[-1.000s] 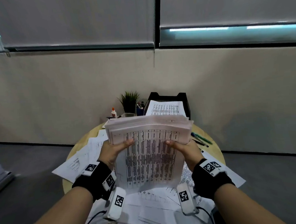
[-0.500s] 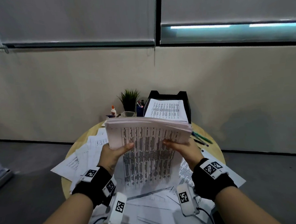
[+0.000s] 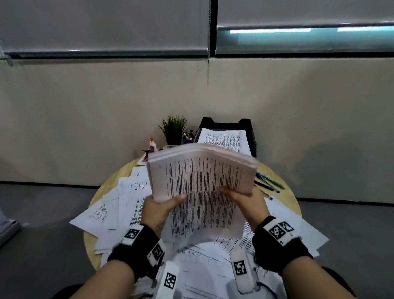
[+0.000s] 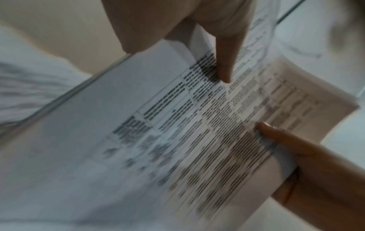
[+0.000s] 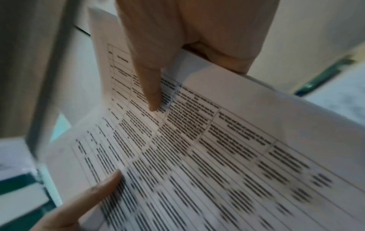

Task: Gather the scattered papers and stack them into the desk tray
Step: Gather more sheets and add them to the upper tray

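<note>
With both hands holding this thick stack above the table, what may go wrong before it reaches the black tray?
1. The paper stack is bent and held only near its lower part by the left hand and right hand; its top sheets may slide or fan out.
2. The desk tray already holds a sheet, and the plant and glue bottle stand beside it; a wide approach may knock them.
3. Loose sheets overhang the table edge and may fall if brushed.

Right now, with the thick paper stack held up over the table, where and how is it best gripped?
Grip the paper stack by its two side edges near the lower end, coming from below, as the left hand and right hand do: thumbs on the printed face, fingers behind. The stack is thick and its top curls away, so two-sided support probably keeps sheets from fanning.
</note>
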`<state>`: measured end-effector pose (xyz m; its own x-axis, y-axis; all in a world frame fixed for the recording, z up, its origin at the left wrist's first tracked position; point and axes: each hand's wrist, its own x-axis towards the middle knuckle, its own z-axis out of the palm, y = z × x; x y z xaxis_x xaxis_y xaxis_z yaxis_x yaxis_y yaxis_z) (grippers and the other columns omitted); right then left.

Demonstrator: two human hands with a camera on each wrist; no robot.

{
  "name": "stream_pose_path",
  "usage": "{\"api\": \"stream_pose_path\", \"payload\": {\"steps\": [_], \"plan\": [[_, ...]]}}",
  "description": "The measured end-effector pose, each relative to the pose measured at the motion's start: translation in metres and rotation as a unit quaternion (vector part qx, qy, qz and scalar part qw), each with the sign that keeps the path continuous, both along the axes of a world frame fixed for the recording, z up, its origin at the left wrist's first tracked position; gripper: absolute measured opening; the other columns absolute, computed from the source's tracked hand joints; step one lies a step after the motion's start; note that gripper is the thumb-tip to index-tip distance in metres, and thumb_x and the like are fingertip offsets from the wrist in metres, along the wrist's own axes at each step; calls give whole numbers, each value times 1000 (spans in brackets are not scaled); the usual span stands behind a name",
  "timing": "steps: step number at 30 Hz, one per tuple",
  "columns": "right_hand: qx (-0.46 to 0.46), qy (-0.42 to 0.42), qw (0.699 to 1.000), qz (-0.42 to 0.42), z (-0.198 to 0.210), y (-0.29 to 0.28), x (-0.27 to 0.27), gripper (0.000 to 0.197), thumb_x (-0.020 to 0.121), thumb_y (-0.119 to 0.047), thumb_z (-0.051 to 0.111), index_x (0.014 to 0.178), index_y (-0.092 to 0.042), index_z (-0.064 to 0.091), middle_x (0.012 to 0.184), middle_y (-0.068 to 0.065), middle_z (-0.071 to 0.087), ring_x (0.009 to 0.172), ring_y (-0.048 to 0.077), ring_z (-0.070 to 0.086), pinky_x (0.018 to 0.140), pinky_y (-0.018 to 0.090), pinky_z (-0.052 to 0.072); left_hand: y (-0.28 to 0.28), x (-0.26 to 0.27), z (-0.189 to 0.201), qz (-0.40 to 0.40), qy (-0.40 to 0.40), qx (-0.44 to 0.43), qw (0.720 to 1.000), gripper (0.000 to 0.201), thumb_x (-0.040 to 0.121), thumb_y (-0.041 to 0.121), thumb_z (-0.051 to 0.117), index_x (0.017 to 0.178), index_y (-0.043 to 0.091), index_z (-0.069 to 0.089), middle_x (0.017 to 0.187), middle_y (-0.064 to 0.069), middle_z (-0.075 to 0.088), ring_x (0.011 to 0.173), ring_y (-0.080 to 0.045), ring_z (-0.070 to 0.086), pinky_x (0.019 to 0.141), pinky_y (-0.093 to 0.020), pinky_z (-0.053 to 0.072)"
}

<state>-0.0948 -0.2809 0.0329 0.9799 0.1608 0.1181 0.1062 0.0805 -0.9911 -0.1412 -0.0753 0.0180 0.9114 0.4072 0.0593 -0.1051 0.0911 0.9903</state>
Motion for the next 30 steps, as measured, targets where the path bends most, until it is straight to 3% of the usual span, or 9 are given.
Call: {"api": "stream_pose_path", "payload": {"steps": [3, 6, 10, 15, 18, 20, 24, 26, 30], "plan": [[-61, 94, 994, -9, -42, 1, -8, 22, 78, -7, 74, 99, -5, 69, 97, 12, 72, 92, 26, 68, 84, 41, 56, -3, -9, -42, 13, 103, 7, 995, 63, 50, 30, 85, 101, 5, 58, 98, -10, 68, 95, -26, 63, 97, -42, 46], [-69, 118, 990, -28, -62, 2, -10, 19, 76, -9, 76, 92, -3, 69, 93, 17, 70, 90, 30, 66, 75, 34, 55, -2, -12, -63, 3, 153, 14, 988, 84, 50, 38, 88, 116, 1, 52, 110, -12, 65, 105, -30, 59, 103, -44, 39], [-97, 131, 986, -38, -55, 1, -2, 12, 78, -11, 75, 83, -3, 68, 81, 13, 69, 79, 28, 66, 70, 36, 56, -2, -13, -48, -57, 141, 99, 983, 28, 76, 20, 76, 99, 18, 59, 96, 2, 68, 97, -21, 64, 92, -35, 46], [-93, 148, 984, -27, -42, -1, -12, 6, 87, 1, 59, 88, -4, 62, 77, 11, 65, 61, 19, 62, 47, 22, 51, 2, -22, -33, -73, 93, 113, 987, 18, 84, 6, 66, 96, 19, 58, 89, 0, 68, 84, -17, 64, 70, -25, 48], [-227, 126, 965, -26, -63, -8, -13, 7, 89, -10, 58, 95, -9, 62, 89, 7, 69, 78, 22, 65, 75, 39, 57, 14, -33, -45, -62, 107, 103, 987, 21, 84, 0, 65, 101, 8, 58, 85, -4, 67, 78, -18, 62, 66, -25, 47], [-310, 128, 942, -27, -80, -16, -14, 20, 88, -15, 60, 106, -9, 62, 99, 7, 67, 85, 20, 62, 86, 35, 52, 26, -41, -54, -44, 115, 77, 989, 19, 84, -4, 63, 97, 8, 59, 84, -5, 65, 77, -21, 60, 69, -26, 47], [-540, 201, 811, -105, -106, -42, -22, 52, 83, -43, 58, 127, -18, 46, 133, 13, 45, 123, 33, 42, 98, 35, 38, 53, -50, -70, 16, 112, 29, 993, 25, 84, -7, 61, 106, 4, 53, 94, -10, 61, 88, -26, 58, 81, -32, 40], [-551, 243, 785, -144, -111, -53, -26, 67, 78, -50, 62, 131, -15, 40, 135, 17, 37, 126, 35, 34, 101, 38, 36, 64, -50, -76, 41, 112, -11, 993, 29, 84, -8, 60, 110, 2, 52, 108, -13, 58, 100, -29, 55, 89, -35, 38], [-514, 289, 789, -173, -119, -62, -21, 91, 69, -49, 76, 135, -8, 30, 137, 22, 32, 129, 36, 32, 102, 39, 38, 74, -50, -81, 61, 95, -66, 991, 43, 85, -10, 57, 127, -5, 49, 117, -15, 56, 106, -29, 53, 96, -40, 38]]}}
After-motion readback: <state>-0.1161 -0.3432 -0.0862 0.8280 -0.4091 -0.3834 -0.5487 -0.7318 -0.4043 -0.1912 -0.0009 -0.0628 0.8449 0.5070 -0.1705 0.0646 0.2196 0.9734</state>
